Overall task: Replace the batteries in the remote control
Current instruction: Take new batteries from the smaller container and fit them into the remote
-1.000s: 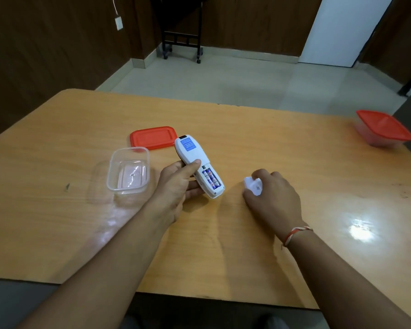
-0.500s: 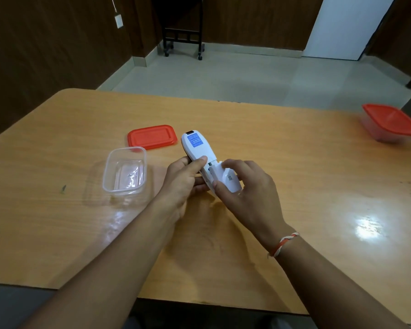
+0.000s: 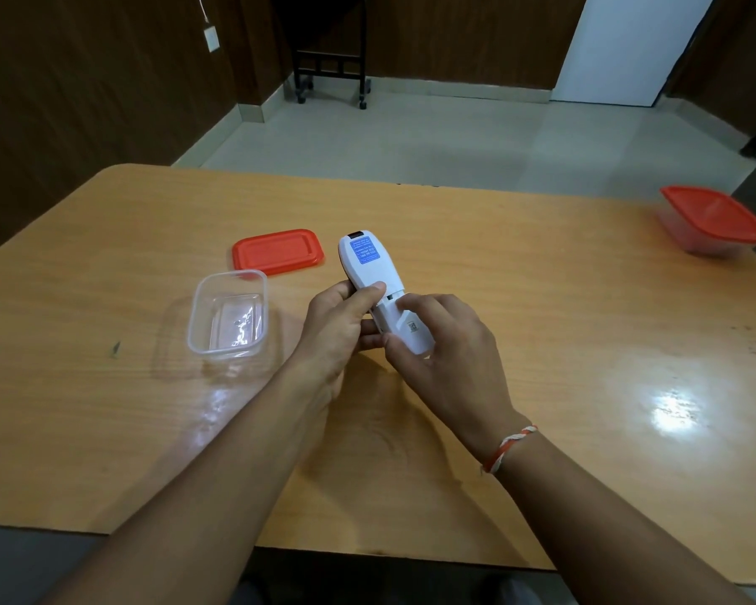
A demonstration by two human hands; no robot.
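Left hand (image 3: 339, 329) grips the white remote control (image 3: 376, 283) from its left side, thumb laid across the back of the casing and the other fingers curled underneath. Just beside it, the right hand (image 3: 450, 355) holds the lower end of the same remote, its forefinger pressing on the white battery cover (image 3: 407, 327) and its thumb tucked against the cover's near edge. The remote lies back side up, slanting away from the person, held just above the wooden table (image 3: 520, 299). A blue label (image 3: 364, 251) sits near its far end, and a small printed square shows on the cover close to the right hand's knuckles. The cover seems to sit over the battery compartment, though the fingers hide its seam, so whether it is fully seated cannot be told. No batteries are visible.

To the left of the hands a clear plastic container (image 3: 228, 316) stands open on the table, and a red lid (image 3: 278, 251) lies flat just behind it, near the remote's far end. Well apart, at the table's far right corner, stands a second container with a red lid (image 3: 714, 222) on it. A red and white thread band (image 3: 509, 447) circles the right wrist.
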